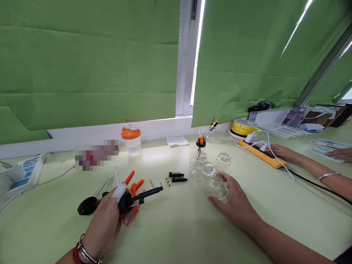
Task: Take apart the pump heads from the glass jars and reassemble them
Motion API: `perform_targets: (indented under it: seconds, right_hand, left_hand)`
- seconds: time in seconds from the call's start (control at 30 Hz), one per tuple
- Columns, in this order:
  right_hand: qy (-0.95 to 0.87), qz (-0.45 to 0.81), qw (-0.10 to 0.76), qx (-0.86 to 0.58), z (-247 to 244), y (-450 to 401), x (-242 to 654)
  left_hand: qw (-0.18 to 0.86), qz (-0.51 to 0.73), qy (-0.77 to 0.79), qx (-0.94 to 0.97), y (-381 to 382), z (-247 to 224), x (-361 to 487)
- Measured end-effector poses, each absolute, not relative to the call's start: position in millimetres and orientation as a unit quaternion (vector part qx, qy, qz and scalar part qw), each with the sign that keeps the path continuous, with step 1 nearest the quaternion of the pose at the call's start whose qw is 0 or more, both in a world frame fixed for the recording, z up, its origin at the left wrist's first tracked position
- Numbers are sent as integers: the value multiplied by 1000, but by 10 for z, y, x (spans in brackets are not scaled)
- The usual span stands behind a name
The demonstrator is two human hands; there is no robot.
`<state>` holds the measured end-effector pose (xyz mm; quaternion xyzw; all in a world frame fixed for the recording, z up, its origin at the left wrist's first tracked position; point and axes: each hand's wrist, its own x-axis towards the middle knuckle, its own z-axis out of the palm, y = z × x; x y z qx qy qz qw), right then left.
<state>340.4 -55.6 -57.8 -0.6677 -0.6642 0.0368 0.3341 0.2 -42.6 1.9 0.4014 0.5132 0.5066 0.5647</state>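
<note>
My left hand [108,211], with a white wrap on its thumb, is closed around a black lid [125,203] whose long black tube [147,194] points right. Under the fingers of my right hand [233,198] is a clear glass jar [217,189], gripped at its side on the table. More glass jars [224,159] stand just behind it. Close by my left hand lie orange lever-like parts [136,186] and a black round lid [88,206] with a metal rod. Between the hands rest black pieces with springs [178,179] and several tiny brass-coloured bits [167,181].
An orange-lidded cup [131,141] stands at the back. Behind the jars is a black-and-orange assembled top [201,142]. At right, another person's hand [280,153] is by an orange power strip [261,154]. A white power strip [26,172] and cable lie at left.
</note>
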Motion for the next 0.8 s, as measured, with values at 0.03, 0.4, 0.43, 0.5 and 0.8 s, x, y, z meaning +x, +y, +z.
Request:
perform_targets:
  seconds: [0.03,0.4,0.43,0.5,0.8]
  right_hand:
    - [-667,30,330,-667,-591,-550,3412]
    - [-639,17,290,-713,-709,-460,3484]
    - [-634,23,288,-717,-710,-453,3489]
    - [-629,29,291,-720,-711,-436,3502]
    - [-618,17,344,-707,-702,-394,3558]
  left_hand:
    - [563,507,513,404,-422,10,-1]
    - [562,501,515,410,-415,-9,-14]
    - [564,500,515,409,-418,-5,-15]
    - [566,497,515,410,-421,2,-18]
    - [567,498,505,419,-399,-12,-15]
